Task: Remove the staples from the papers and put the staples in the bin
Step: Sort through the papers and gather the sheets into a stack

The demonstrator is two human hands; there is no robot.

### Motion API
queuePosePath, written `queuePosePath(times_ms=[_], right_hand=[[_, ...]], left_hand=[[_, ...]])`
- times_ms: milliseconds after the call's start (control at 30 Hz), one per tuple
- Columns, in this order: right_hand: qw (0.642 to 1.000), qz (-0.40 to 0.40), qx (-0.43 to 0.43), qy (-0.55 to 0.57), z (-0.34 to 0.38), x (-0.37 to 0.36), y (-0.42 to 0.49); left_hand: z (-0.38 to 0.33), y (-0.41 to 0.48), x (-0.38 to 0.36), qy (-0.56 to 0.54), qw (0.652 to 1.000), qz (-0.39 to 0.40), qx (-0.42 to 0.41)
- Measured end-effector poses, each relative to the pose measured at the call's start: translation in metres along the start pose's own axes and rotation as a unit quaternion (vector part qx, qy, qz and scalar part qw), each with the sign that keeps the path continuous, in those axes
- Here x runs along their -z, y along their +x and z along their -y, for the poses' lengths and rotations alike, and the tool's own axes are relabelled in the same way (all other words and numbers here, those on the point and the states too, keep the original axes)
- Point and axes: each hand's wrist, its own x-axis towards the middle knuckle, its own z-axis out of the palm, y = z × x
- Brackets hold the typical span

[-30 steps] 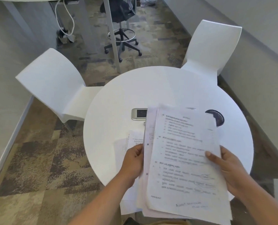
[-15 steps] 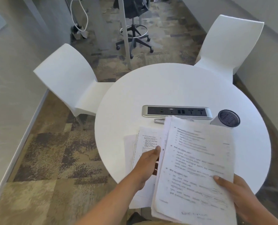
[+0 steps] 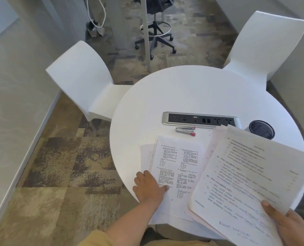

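Note:
My right hand (image 3: 287,226) grips a thick sheaf of printed papers (image 3: 250,178) by its near right corner, held tilted above the round white table (image 3: 192,91). My left hand (image 3: 148,186) lies flat on the left edge of a second stack of printed sheets (image 3: 177,167) resting on the table, thumb on the top page. A silver staple remover with a red tip (image 3: 185,130) lies beyond that stack. A small dark mesh bin (image 3: 262,129) stands at the table's right, partly hidden by the held papers.
A silver power and socket strip (image 3: 200,119) is set into the table's middle. Two white chairs (image 3: 87,86) (image 3: 264,48) stand at the far left and far right of the table. A swivel stool (image 3: 155,32) and a white post (image 3: 146,32) are behind, on patterned carpet.
My left hand let go of the held sheaf and came down onto the stack on the table. My right hand swung the sheaf to the right, uncovering the staple remover and lower stack.

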Motion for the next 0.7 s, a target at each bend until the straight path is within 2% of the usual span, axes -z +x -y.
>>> queuePosePath(times_ms=[200, 333, 400, 500, 567, 633, 700], right_hand=[[1.0, 0.021, -0.006, 0.008, 0.0, -0.002, -0.006], [1.0, 0.013, 0.002, -0.025, 0.004, -0.003, -0.01], [1.0, 0.026, 0.003, 0.002, 0.004, -0.003, -0.009], [0.997, 0.049, -0.012, 0.061, 0.0, 0.001, -0.001], [0.995, 0.055, -0.023, 0.083, 0.001, 0.001, 0.002], [0.995, 0.059, -0.028, 0.082, 0.003, -0.002, 0.003], [0.994, 0.063, -0.031, 0.088, 0.005, -0.005, 0.003]], left_hand=[[-0.003, 0.005, -0.001, -0.109, 0.993, 0.026, 0.029], [-0.005, 0.01, 0.003, -0.216, 0.972, 0.071, 0.056], [-0.003, 0.013, 0.005, -0.178, 0.979, 0.087, 0.042], [0.002, 0.017, 0.009, -0.104, 0.994, 0.042, 0.011], [0.006, 0.02, 0.007, -0.16, 0.987, 0.017, -0.018], [0.008, 0.019, 0.005, -0.241, 0.969, 0.026, -0.05], [0.005, 0.014, 0.005, -0.237, 0.968, 0.013, -0.076]])
